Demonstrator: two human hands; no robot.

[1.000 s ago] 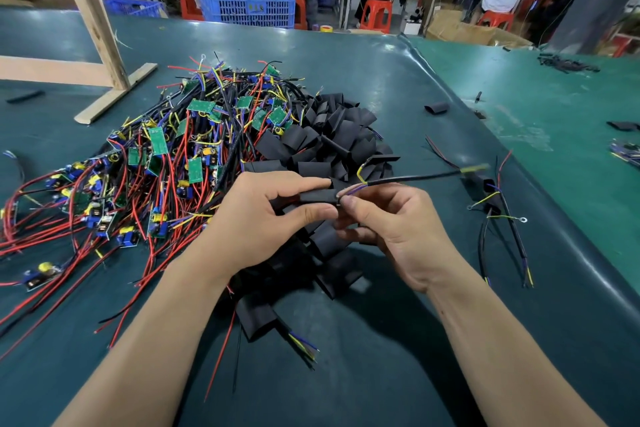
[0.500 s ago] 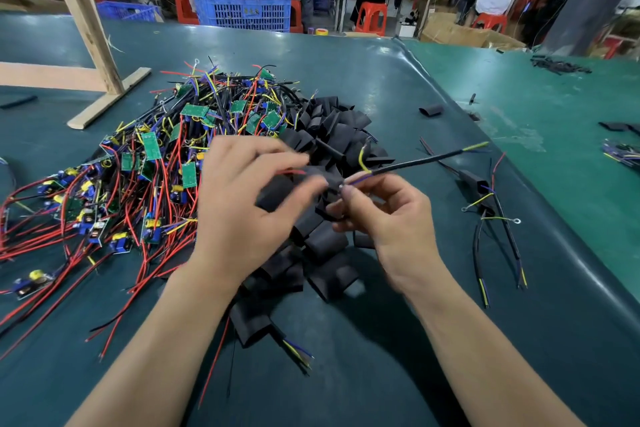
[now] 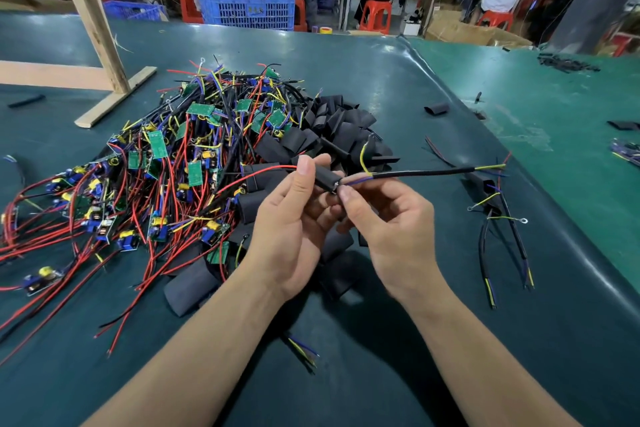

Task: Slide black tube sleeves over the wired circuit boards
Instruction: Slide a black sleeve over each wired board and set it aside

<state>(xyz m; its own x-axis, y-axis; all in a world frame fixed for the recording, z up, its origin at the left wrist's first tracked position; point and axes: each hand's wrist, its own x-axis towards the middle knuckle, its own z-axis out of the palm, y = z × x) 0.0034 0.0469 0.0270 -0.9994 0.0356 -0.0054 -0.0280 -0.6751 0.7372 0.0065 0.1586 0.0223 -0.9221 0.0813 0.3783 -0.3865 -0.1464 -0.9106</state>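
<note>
My left hand (image 3: pixel 291 222) pinches a black tube sleeve (image 3: pixel 325 179) between thumb and fingers, raised above the table. Red wires trail out of the sleeve's left end. My right hand (image 3: pixel 391 218) grips the sleeve's right end, where a black cable (image 3: pixel 422 173) with yellow and blue leads runs out to the right. The circuit board inside the sleeve is hidden. A heap of wired green circuit boards (image 3: pixel 166 170) lies to the left. Loose black sleeves (image 3: pixel 339 128) are piled behind my hands.
Sleeved units with cables (image 3: pixel 502 218) lie to the right on the dark green table (image 3: pixel 381 374). A wooden frame (image 3: pixel 100 45) stands at the back left. One stray sleeve (image 3: pixel 436 109) lies further back. Blue crates and seated people are beyond the table.
Both hands have lifted the sleeved piece up off the pile. My left thumb now sits on top of the sleeve, and red wires show at its left end.
</note>
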